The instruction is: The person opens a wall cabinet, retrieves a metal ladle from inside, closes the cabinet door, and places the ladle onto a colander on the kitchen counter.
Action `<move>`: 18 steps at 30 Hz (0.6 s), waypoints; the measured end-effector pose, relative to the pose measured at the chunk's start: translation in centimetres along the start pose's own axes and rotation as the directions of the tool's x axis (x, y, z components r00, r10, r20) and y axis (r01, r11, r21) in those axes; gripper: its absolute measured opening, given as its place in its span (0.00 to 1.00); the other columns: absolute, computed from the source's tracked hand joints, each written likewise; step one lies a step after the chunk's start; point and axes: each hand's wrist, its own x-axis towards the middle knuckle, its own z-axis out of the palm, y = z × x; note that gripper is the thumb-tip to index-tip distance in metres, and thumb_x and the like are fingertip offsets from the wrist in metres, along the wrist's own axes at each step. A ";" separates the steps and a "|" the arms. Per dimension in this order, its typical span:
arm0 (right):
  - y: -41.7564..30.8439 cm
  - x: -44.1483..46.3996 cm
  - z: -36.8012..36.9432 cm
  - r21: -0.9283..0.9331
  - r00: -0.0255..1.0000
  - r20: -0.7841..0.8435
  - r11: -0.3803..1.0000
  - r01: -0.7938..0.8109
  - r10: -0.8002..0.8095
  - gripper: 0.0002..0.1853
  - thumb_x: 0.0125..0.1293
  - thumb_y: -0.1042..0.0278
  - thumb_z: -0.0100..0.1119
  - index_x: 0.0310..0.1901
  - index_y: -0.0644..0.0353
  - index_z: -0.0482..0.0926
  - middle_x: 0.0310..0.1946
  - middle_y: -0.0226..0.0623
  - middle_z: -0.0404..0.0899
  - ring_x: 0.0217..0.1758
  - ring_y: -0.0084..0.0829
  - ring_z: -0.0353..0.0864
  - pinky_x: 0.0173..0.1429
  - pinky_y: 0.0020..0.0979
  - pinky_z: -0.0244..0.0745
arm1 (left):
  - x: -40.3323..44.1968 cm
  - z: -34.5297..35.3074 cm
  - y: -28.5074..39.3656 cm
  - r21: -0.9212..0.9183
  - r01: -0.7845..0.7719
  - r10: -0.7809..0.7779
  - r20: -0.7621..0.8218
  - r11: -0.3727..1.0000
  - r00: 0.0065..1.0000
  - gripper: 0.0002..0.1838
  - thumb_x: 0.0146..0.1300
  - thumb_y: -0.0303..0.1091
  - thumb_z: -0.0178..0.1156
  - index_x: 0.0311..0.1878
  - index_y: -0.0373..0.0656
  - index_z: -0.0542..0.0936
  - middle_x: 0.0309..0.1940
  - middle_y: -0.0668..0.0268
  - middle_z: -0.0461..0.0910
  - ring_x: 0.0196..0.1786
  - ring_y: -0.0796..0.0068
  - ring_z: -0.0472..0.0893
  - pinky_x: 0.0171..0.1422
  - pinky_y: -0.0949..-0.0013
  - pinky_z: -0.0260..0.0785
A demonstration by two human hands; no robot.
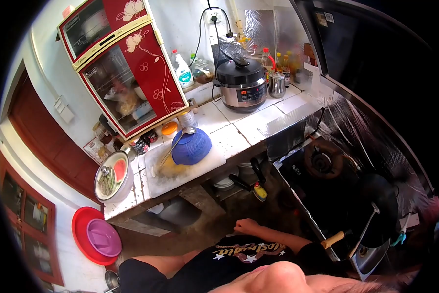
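Note:
My right hand [246,226] is in front of my black shirt, below the counter edge, with its fingers curled together and nothing visible in them. My left forearm runs in front of my body at the lower left, but the hand itself is hidden by the shirt. On the tiled counter [229,133], a blue bowl [192,148] sits upside down on a white board [200,168], with a metal ladle [189,130] against it. A glass-lidded pot [114,177] stands at the counter's left end. Neither hand touches these.
A pressure cooker [241,90] and bottles [285,71] stand at the back of the counter, beside a red cabinet [143,73]. A gas stove [322,161] with a dark wok [375,205] is at the right. Red and pink basins [102,238] lean at the lower left.

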 end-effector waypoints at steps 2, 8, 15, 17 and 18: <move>0.2 0.2 -0.3 0.019 0.999 -0.047 1.000 -0.010 0.011 0.15 0.54 0.52 0.56 0.30 0.58 0.75 0.30 0.43 0.78 0.36 0.44 0.76 0.38 0.42 0.70 | 0.2 -0.2 -0.2 0.003 -0.009 0.009 0.008 1.000 1.000 0.21 0.61 0.42 0.49 0.57 0.50 0.69 0.50 0.57 0.74 0.52 0.57 0.73 0.52 0.63 0.67; 0.4 3.9 -7.5 -0.194 0.936 -0.349 0.981 -0.029 -0.041 0.12 0.52 0.63 0.53 0.36 0.61 0.71 0.34 0.49 0.75 0.40 0.48 0.75 0.41 0.44 0.70 | -0.8 3.7 -3.7 0.039 0.085 -0.086 0.041 0.996 0.995 0.25 0.56 0.45 0.54 0.58 0.50 0.69 0.45 0.57 0.76 0.50 0.56 0.74 0.50 0.61 0.68; -3.4 9.9 -18.2 -0.398 0.924 -0.377 0.889 -0.227 0.067 0.08 0.54 0.68 0.50 0.36 0.59 0.71 0.37 0.44 0.74 0.44 0.46 0.74 0.44 0.45 0.72 | -2.5 -8.4 -8.3 0.439 0.570 -0.284 -0.561 0.694 0.777 0.13 0.44 0.43 0.63 0.24 0.44 0.74 0.24 0.56 0.76 0.31 0.53 0.75 0.35 0.54 0.67; -2.8 12.1 -19.0 -0.551 0.924 -0.383 0.805 -0.219 -0.011 0.07 0.55 0.69 0.50 0.36 0.59 0.72 0.37 0.43 0.75 0.44 0.44 0.74 0.43 0.43 0.73 | -3.8 -10.4 -10.5 0.429 0.695 -0.342 -0.646 0.578 0.683 0.13 0.46 0.41 0.63 0.25 0.43 0.73 0.24 0.57 0.76 0.33 0.55 0.76 0.35 0.55 0.67; -2.3 13.1 -19.3 -0.597 0.913 -0.401 0.777 -0.197 -0.077 0.06 0.56 0.69 0.49 0.35 0.59 0.72 0.36 0.42 0.75 0.44 0.44 0.75 0.42 0.43 0.73 | -4.1 -11.8 -10.4 0.423 0.749 -0.363 -0.684 0.510 0.633 0.14 0.46 0.41 0.63 0.28 0.42 0.74 0.26 0.58 0.77 0.33 0.56 0.77 0.36 0.55 0.68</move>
